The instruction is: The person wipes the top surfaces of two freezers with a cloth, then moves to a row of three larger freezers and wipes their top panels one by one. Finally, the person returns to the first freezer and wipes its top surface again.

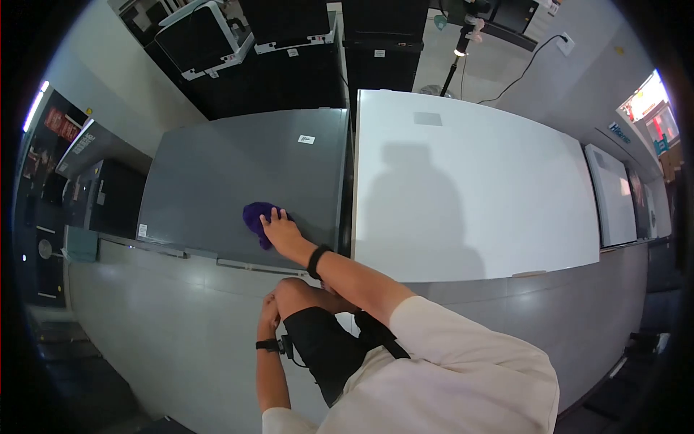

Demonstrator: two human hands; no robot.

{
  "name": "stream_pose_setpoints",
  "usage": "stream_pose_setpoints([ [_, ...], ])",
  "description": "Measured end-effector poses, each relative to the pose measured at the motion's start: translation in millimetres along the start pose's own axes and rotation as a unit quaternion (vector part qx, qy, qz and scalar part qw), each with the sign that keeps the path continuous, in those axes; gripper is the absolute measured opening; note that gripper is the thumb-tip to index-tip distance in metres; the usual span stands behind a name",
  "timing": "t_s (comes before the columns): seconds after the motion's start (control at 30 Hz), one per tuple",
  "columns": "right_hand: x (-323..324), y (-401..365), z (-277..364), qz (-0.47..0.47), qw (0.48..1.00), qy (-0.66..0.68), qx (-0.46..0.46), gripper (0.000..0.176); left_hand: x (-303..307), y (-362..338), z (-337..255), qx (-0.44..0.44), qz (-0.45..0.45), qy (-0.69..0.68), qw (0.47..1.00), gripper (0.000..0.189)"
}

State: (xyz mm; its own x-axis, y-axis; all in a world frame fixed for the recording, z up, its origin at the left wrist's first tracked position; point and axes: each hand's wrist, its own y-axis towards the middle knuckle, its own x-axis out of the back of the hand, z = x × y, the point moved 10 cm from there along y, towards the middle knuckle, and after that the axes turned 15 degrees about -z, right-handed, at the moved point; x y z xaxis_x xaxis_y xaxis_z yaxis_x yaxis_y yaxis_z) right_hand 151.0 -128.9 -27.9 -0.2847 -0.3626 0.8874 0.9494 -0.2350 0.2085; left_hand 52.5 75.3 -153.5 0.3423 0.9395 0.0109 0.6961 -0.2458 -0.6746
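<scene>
While the right hand presses flat, fingers spread, on the purple cloth atop the grey freezer lid | left hand rests loosely on knee, holding nothing | step: wiping, seemingly | next stroke needs steady downward pressure.

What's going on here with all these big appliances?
A person has the right hand pressed on a purple cloth, which lies on the surface of a grey appliance. The left hand rests on a raised knee. A white appliance stands right beside the grey one.
</scene>
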Motion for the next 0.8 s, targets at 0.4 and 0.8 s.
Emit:
stream_pose_setpoints([
  [0.4,13,-61,13,0.046,0.999,-0.023,-0.011,0.068,20,7,-2,-0.023,-0.057,-0.026,0.998,0.014],
  [0.8,11,-17,-9,-0.022,0.999,-0.004,-0.046,0.059,35,-33,-2,-0.047,-0.041,-0.017,0.998,0.012],
])
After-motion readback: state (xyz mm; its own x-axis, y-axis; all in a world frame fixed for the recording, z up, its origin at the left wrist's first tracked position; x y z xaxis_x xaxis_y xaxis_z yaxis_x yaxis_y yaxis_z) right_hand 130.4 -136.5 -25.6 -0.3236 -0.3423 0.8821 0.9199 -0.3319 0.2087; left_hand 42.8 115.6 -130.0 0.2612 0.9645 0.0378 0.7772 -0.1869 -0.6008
